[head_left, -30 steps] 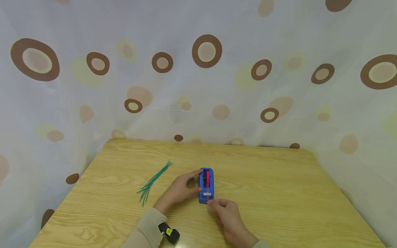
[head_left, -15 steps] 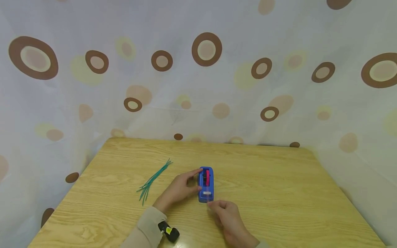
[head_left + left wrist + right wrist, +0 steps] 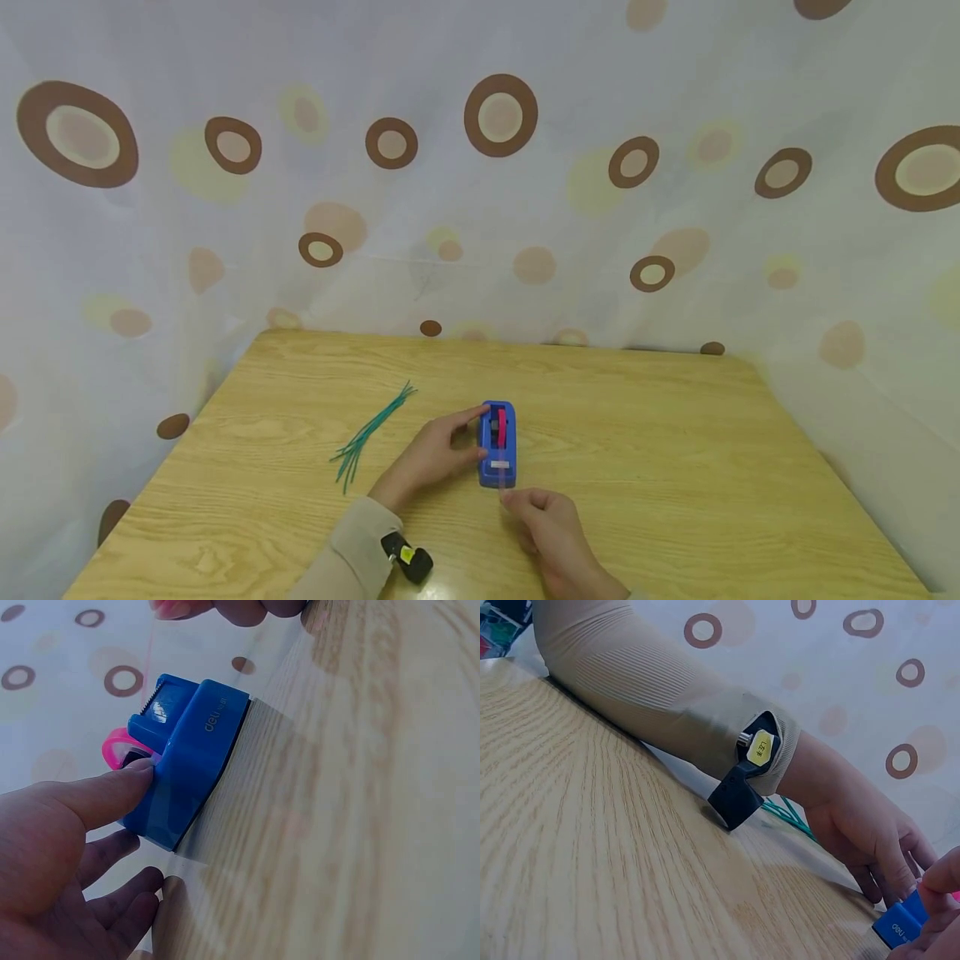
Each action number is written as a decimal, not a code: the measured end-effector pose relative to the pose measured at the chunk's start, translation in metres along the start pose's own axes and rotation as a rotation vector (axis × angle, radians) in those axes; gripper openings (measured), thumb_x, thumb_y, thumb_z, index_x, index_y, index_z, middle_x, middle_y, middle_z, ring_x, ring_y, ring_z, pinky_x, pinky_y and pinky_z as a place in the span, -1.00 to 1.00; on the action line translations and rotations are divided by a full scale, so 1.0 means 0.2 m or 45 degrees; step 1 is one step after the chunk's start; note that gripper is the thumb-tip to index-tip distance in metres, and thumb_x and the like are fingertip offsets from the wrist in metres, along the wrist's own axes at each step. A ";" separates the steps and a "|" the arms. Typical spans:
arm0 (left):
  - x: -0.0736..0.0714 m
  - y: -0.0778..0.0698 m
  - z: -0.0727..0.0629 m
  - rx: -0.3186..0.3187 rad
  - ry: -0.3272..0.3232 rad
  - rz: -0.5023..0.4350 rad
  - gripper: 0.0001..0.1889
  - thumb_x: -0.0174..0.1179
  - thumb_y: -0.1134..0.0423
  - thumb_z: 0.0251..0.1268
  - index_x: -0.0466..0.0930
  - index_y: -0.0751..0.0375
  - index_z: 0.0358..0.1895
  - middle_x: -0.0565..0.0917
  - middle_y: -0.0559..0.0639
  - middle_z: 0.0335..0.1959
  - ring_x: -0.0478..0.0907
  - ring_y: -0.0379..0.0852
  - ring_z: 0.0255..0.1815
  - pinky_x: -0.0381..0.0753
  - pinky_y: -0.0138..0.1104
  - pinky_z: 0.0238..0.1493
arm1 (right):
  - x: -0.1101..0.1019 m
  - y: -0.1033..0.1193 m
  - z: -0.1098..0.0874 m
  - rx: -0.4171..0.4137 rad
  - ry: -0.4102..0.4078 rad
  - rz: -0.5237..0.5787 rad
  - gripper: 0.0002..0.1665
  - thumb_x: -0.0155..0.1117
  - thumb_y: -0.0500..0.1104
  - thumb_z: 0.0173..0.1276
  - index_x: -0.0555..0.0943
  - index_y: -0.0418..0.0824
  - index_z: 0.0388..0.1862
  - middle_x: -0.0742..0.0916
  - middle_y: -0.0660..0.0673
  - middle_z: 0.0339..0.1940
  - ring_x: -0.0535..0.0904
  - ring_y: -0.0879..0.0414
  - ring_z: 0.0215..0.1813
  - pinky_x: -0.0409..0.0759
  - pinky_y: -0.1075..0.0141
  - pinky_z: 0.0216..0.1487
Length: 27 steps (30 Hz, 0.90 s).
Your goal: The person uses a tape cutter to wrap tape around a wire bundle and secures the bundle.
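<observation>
A blue tape dispenser (image 3: 508, 457) with a pink-cored roll of tape (image 3: 502, 427) stands on the wooden table. My left hand (image 3: 435, 450) holds it from the left, the thumb against its near side and the index finger at its far end; the left wrist view shows the thumb (image 3: 112, 791) beside the roll. Just in front of the dispenser, my right hand (image 3: 553, 529) pinches the end of the clear tape (image 3: 502, 481) between thumb and forefinger. The strip runs from the roll over the cutter to those fingertips. In the right wrist view, right-hand fingers partly cover the dispenser (image 3: 898, 924).
A bundle of thin green strands (image 3: 372, 432) lies left of the left hand on the table (image 3: 660, 450). A black wrist camera (image 3: 407, 558) sits on the left sleeve. Behind the table hangs a curtain (image 3: 555, 217) patterned with circles.
The right hand has drawn slightly toward the body, so a longer strip of tape shows past the dispenser's front. The left hand keeps its hold on the dispenser.
</observation>
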State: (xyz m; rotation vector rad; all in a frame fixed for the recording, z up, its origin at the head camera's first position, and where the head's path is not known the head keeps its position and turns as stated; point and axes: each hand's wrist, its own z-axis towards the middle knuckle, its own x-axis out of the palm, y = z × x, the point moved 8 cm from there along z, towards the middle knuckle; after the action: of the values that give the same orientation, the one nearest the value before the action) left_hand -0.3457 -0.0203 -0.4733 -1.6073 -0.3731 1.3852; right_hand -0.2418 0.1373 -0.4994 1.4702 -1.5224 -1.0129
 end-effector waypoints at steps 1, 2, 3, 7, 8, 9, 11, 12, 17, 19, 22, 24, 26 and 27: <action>0.00 0.00 0.00 -0.002 0.001 0.000 -0.34 0.32 0.07 0.32 0.31 -0.21 0.47 0.38 0.05 0.43 0.28 0.10 0.43 0.28 -0.02 0.35 | 0.00 0.00 0.00 0.001 -0.003 0.000 -0.64 0.39 -0.07 0.33 0.69 -0.37 -0.13 0.43 0.05 -0.55 0.30 0.17 -0.49 0.33 0.35 -0.43; 0.00 0.00 0.00 -0.002 0.002 -0.002 -0.34 0.32 0.08 0.32 0.31 -0.20 0.47 0.37 0.05 0.43 0.28 0.09 0.43 0.27 -0.02 0.36 | 0.00 0.00 0.00 0.002 -0.003 -0.003 -0.64 0.39 -0.07 0.33 0.69 -0.37 -0.13 0.43 0.05 -0.53 0.30 0.17 -0.48 0.33 0.34 -0.42; 0.00 0.00 0.00 0.000 0.002 -0.003 -0.34 0.32 0.08 0.32 0.32 -0.19 0.47 0.37 0.05 0.43 0.28 0.09 0.43 0.27 -0.02 0.36 | 0.00 0.00 0.00 0.005 -0.003 -0.003 -0.64 0.39 -0.07 0.33 0.69 -0.37 -0.12 0.44 0.05 -0.52 0.30 0.17 -0.47 0.34 0.34 -0.41; 0.00 -0.01 0.00 0.005 0.003 -0.006 -0.34 0.32 0.08 0.32 0.32 -0.18 0.47 0.37 0.04 0.43 0.27 0.09 0.44 0.27 -0.02 0.36 | 0.00 0.01 -0.02 0.016 0.004 0.007 -0.65 0.38 -0.07 0.34 0.69 -0.36 -0.14 0.43 0.05 -0.52 0.30 0.18 -0.47 0.33 0.34 -0.41; 0.00 -0.01 0.00 0.006 0.003 -0.005 -0.33 0.32 0.09 0.32 0.32 -0.18 0.47 0.37 0.04 0.43 0.27 0.09 0.44 0.26 -0.02 0.36 | 0.00 0.01 -0.02 0.016 0.008 0.012 -0.65 0.38 -0.07 0.34 0.69 -0.36 -0.16 0.42 0.06 -0.54 0.29 0.18 -0.47 0.32 0.34 -0.42; 0.00 -0.01 0.00 0.005 0.002 -0.005 -0.34 0.32 0.08 0.32 0.32 -0.18 0.47 0.37 0.05 0.43 0.27 0.09 0.44 0.26 -0.02 0.36 | 0.00 0.01 -0.02 0.015 0.013 0.019 -0.66 0.38 -0.07 0.34 0.69 -0.37 -0.17 0.41 0.06 -0.56 0.28 0.18 -0.49 0.30 0.35 -0.44; -0.01 -0.01 0.00 0.002 0.002 -0.006 -0.33 0.32 0.08 0.32 0.31 -0.19 0.47 0.37 0.05 0.43 0.27 0.09 0.44 0.26 -0.02 0.36 | 0.01 0.02 -0.03 0.006 0.024 0.032 -0.67 0.38 -0.08 0.35 0.69 -0.38 -0.20 0.39 0.07 -0.61 0.27 0.19 -0.52 0.27 0.37 -0.48; -0.01 -0.01 0.00 -0.001 0.003 -0.007 -0.33 0.32 0.09 0.32 0.31 -0.20 0.47 0.37 0.05 0.43 0.27 0.08 0.44 0.26 -0.03 0.36 | 0.01 0.02 -0.03 0.002 0.028 0.035 -0.67 0.38 -0.08 0.35 0.69 -0.38 -0.21 0.38 0.07 -0.62 0.26 0.20 -0.53 0.26 0.38 -0.49; 0.00 -0.01 -0.01 0.002 0.002 -0.010 -0.34 0.32 0.08 0.32 0.31 -0.18 0.47 0.37 0.05 0.43 0.27 0.08 0.44 0.27 -0.03 0.36 | 0.00 0.02 -0.04 -0.011 0.038 0.040 -0.66 0.38 -0.07 0.34 0.70 -0.38 -0.22 0.36 0.08 -0.64 0.25 0.21 -0.54 0.25 0.39 -0.51; -0.01 -0.02 -0.01 0.007 0.003 -0.011 -0.34 0.31 0.09 0.33 0.31 -0.17 0.47 0.37 0.05 0.43 0.28 0.09 0.44 0.28 -0.03 0.36 | 0.00 0.02 -0.03 -0.013 0.039 0.041 -0.67 0.38 -0.08 0.34 0.70 -0.39 -0.22 0.36 0.08 -0.64 0.25 0.20 -0.54 0.25 0.39 -0.51; -0.01 -0.02 -0.01 0.018 0.003 -0.011 -0.34 0.31 0.12 0.33 0.31 -0.15 0.48 0.36 0.02 0.44 0.28 0.08 0.43 0.28 -0.04 0.35 | 0.01 0.02 -0.03 -0.023 0.046 0.050 -0.66 0.37 -0.10 0.34 0.69 -0.42 -0.19 0.36 0.08 -0.64 0.24 0.21 -0.56 0.25 0.40 -0.53; -0.01 -0.02 -0.01 0.029 0.005 -0.011 -0.34 0.31 0.13 0.34 0.30 -0.12 0.48 0.36 0.02 0.44 0.28 0.08 0.43 0.29 -0.05 0.35 | 0.01 0.02 -0.04 -0.039 0.056 0.060 -0.66 0.36 -0.12 0.35 0.68 -0.44 -0.17 0.37 0.09 -0.64 0.24 0.22 -0.57 0.25 0.41 -0.53; -0.01 -0.03 -0.01 0.040 0.010 -0.009 -0.34 0.30 0.14 0.34 0.29 -0.10 0.49 0.35 0.00 0.45 0.27 0.07 0.44 0.28 -0.06 0.36 | 0.01 0.03 -0.04 -0.051 0.063 0.076 -0.66 0.36 -0.13 0.35 0.67 -0.44 -0.17 0.38 0.09 -0.63 0.23 0.24 -0.57 0.24 0.42 -0.53; -0.01 -0.03 -0.01 0.046 0.011 -0.009 -0.34 0.30 0.13 0.34 0.29 -0.10 0.49 0.35 0.00 0.45 0.27 0.07 0.44 0.28 -0.06 0.36 | 0.01 0.03 -0.04 -0.051 0.064 0.084 -0.68 0.36 -0.14 0.35 0.67 -0.43 -0.19 0.38 0.09 -0.63 0.23 0.24 -0.57 0.24 0.42 -0.54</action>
State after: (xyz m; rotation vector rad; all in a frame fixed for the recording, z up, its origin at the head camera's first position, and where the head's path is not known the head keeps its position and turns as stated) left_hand -0.3430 -0.0192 -0.4685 -1.5805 -0.3465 1.3721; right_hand -0.2372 0.1348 -0.4919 1.3982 -1.4971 -0.9551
